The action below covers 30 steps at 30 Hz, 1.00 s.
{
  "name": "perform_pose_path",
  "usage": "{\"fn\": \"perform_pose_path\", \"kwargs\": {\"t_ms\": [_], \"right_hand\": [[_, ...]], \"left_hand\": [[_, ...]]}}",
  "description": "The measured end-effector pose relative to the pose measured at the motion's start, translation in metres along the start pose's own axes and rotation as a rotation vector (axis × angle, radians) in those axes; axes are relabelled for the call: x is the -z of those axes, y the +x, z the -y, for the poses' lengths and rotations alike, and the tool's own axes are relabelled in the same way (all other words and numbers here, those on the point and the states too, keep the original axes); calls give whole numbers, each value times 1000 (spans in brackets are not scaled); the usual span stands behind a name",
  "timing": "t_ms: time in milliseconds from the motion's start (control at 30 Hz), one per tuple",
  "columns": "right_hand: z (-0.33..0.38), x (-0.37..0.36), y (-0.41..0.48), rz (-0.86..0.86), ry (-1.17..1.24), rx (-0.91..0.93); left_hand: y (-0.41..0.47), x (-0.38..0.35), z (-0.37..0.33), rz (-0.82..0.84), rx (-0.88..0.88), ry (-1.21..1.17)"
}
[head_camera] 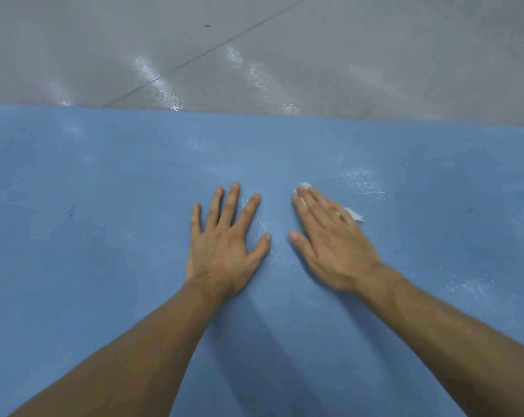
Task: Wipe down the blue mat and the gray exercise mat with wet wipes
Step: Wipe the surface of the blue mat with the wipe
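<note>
The blue mat point(89, 206) fills the lower two thirds of the view, with shiny wet streaks across it. My left hand point(224, 239) lies flat on the mat, palm down, fingers spread, holding nothing. My right hand point(330, 239) presses flat on a white wet wipe point(355, 215). Only the wipe's edges peek out past the fingertips and beside the little finger. The gray exercise mat is not in view.
Beyond the mat's far edge lies a glossy gray floor point(285, 55) with a dark seam line running diagonally and light reflections. My two bare forearms reach in from the bottom corners.
</note>
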State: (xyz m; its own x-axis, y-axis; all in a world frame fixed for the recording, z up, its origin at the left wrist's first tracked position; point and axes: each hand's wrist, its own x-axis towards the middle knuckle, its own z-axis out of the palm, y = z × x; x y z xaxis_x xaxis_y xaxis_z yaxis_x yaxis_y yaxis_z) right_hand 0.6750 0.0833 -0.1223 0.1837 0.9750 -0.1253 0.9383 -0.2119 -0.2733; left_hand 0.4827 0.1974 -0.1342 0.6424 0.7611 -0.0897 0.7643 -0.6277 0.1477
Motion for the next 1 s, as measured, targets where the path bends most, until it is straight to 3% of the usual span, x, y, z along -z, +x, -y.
{"fn": "perform_pose_path", "kwargs": {"t_ms": [100,233,367,500,633,733,867,1000], "right_hand": [[-38,3,-1,-56,-67,-114],[-120,21,-10,-142,-90,-444],[-159,35,-22,-191,28,-687],[-119,30,0,-157,150,-607],[-38,15,30,-33,142,-222],[-7,9,39,-18,67,-100],[-41,13,38,-67,-45,-170],[-114,29,28,-200,-78,-490]], "left_hand": [[0,0,0,17,-1,3],[1,0,0,24,3,13],[1,1,-1,34,6,22],[1,0,-2,26,0,16],[1,-1,0,9,-2,8],[0,-1,0,-3,2,9],[1,-2,-1,11,7,12],[2,-1,-1,31,25,5]]}}
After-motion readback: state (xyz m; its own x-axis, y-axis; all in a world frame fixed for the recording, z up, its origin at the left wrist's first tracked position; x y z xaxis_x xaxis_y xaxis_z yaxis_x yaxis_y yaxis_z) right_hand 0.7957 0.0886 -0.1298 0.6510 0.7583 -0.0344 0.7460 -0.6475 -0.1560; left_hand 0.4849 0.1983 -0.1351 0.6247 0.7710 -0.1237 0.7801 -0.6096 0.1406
